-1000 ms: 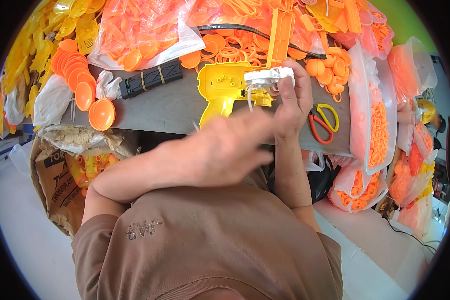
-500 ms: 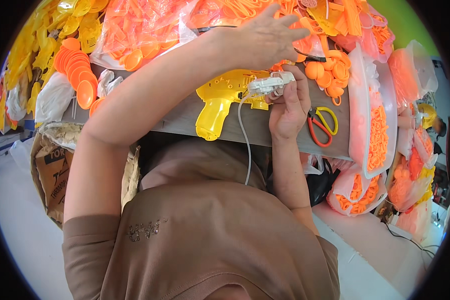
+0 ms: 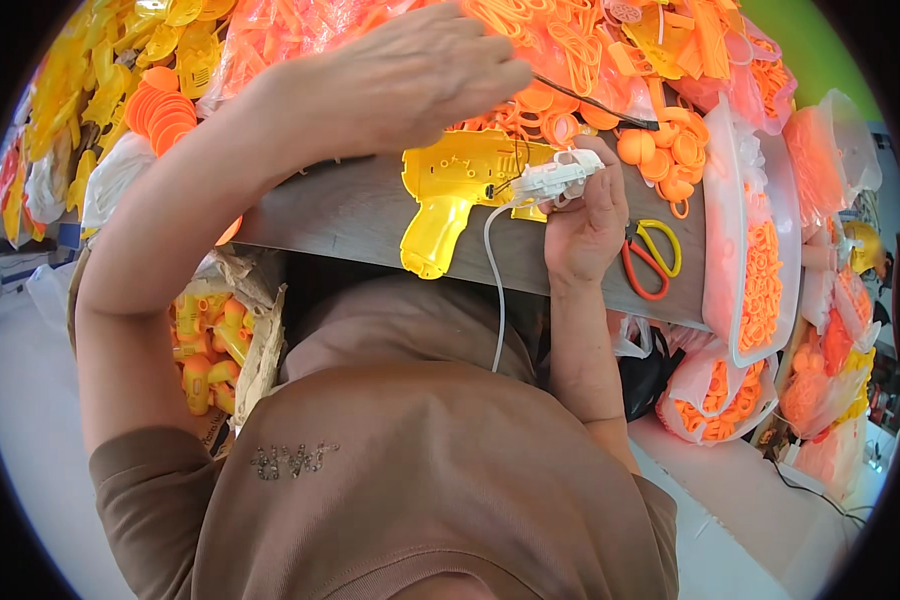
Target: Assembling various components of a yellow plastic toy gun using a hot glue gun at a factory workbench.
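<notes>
My right hand [image 3: 582, 235] grips a white plastic mechanism [image 3: 558, 178] by its right end. A pale cord [image 3: 492, 265] runs from it down toward my lap. Beneath and left of it, a yellow toy gun shell [image 3: 437, 222] lies on the table, grip toward me, with thin dark wires at its right end. My left hand [image 3: 425, 85] is over the far side of the table, fingers curled. A thin dark cable or rod [image 3: 590, 100] runs from its fingertips to the right; whether the hand holds it is hidden.
Red-and-yellow-handled cutters [image 3: 652, 262] lie right of my right hand. Orange parts [image 3: 660, 150] heap along the far side. A clear bin [image 3: 722, 230] of orange rings stands at the right. Yellow pieces [image 3: 210, 350] fill a paper sack below my left arm.
My left hand has moved left and its spread fingers have curled. The left elbow has swung outward, uncovering the sack's contents. My right hand keeps the white mechanism in nearly the same place.
</notes>
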Demonstrator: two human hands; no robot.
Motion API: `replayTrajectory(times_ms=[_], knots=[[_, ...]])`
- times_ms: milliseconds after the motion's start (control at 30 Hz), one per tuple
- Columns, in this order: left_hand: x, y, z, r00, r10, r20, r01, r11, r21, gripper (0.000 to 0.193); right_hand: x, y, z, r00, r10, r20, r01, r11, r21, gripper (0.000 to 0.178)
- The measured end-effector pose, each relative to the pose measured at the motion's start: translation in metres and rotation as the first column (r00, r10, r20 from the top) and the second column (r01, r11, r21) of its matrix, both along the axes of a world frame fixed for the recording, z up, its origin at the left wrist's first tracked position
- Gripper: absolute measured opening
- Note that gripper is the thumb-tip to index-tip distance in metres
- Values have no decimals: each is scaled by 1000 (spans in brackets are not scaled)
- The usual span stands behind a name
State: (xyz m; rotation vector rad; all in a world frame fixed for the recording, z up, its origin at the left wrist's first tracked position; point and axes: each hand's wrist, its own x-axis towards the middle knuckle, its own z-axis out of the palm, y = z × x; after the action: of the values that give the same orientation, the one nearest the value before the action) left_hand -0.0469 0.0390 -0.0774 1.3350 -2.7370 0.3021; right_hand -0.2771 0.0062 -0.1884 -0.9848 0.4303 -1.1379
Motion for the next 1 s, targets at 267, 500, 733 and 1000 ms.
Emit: replayTrajectory(times_ms=[267, 500, 733, 1000], knots=[[-3, 73, -29, 807, 380, -453, -234, 909, 345, 37, 9, 4, 3, 984, -99, -151, 110, 992, 63, 29], [-19, 77, -54, 595, 463, -657, -263, 885, 385, 38, 14, 10, 9, 913, -157, -377, 168, 986, -4, 25], [-26, 73, -49, 604, 440, -664, -246, 896, 370, 33, 15, 17, 6, 930, -180, -319, 195, 981, 16, 27], [-24, 70, -53, 661, 479, -577, -283, 872, 400, 26, 17, 23, 4, 930, -183, -318, 195, 981, 5, 29]])
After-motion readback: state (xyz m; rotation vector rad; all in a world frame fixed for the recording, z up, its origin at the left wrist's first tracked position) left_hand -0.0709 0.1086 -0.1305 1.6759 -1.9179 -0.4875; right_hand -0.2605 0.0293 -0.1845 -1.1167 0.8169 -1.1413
